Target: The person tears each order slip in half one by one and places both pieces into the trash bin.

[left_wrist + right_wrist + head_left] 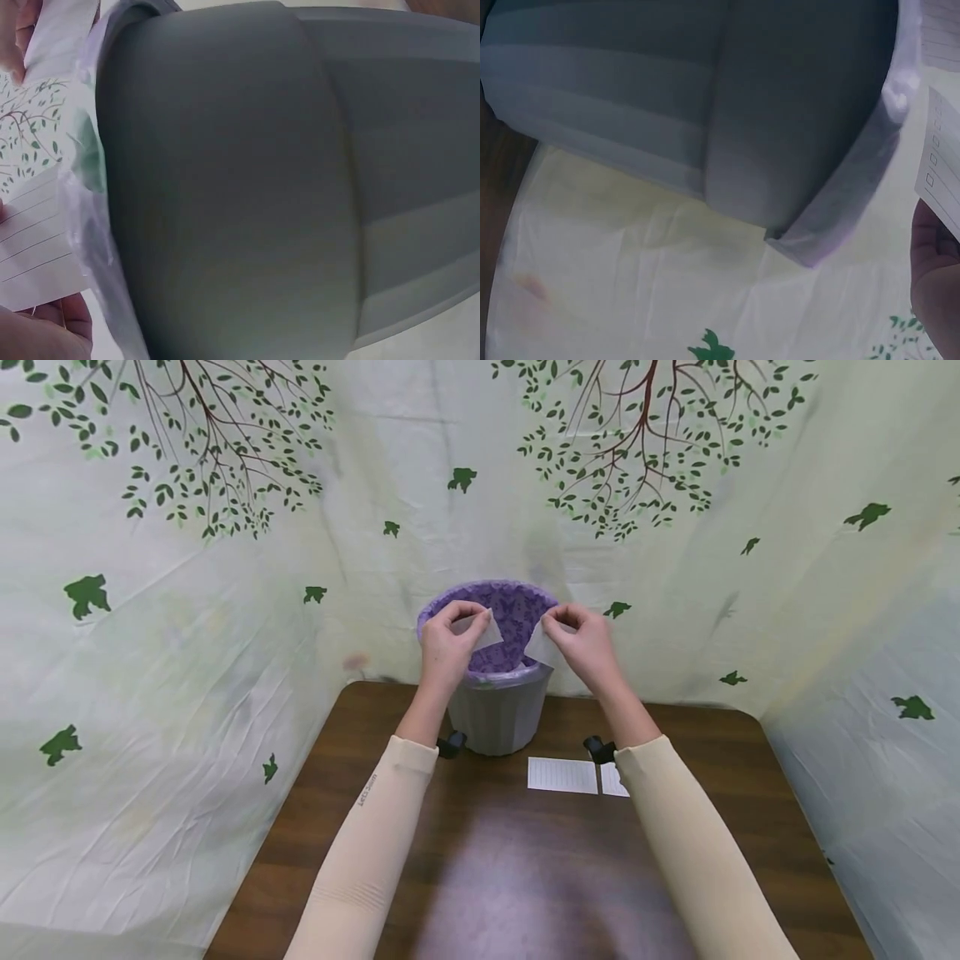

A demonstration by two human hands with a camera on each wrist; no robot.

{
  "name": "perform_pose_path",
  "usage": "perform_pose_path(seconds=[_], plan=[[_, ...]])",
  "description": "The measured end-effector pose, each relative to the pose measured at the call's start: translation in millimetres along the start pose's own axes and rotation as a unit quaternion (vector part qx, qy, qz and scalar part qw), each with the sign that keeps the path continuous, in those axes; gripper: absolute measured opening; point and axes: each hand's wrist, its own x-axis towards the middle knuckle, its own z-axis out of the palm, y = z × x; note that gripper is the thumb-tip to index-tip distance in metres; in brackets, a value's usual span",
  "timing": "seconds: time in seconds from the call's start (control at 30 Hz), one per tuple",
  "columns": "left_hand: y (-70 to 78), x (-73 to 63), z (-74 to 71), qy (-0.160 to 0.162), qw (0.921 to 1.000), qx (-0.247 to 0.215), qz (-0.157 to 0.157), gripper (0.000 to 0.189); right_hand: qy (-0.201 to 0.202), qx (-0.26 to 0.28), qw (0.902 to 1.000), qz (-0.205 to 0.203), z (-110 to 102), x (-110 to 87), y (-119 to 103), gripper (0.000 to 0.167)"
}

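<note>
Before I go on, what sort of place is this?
Probably a small staged booth rather than an ordinary room: leaf-printed sheeting hangs behind and on both sides of a wood-grain table, and a grey wastebasket with a purple-patterned liner stands on the tabletop.

Cream sleeves [356,852], left bearing small dark lettering [367,790]; cuffs [415,754] plain; black wrist mounts [452,745].

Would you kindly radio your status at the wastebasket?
Left grip pinches ruled paper piece; right grip pinches checkbox-printed paper; gray wastebasket below; nothing visibly blocking.
</note>
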Motion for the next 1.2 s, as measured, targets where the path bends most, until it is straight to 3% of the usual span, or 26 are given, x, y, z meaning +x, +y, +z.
perform_pose_path(seconds=[0.3, 0.63, 1.2], plan=[[-12.1, 6.8, 3.1, 0.006, 1.0000, 0.006, 0.005, 0.016, 0.014, -0.008, 0.9998, 0.013, 13.3, 17.8, 3.1, 0.018], [-19.1, 11.3, 4.7, 0.014, 0.9988, 0.046, -0.004, 0.017, 0.036, -0.017, 0.9992, 0.008, 32.2, 28.0, -2.9, 0.018], [-18.1, 9.3, 3.6, 0.006, 0.9973, 0.070, -0.019, 0.014, -0.011, -0.068, 0.9976, -0.012, 44.5, 25.2, 5.6, 0.022]])
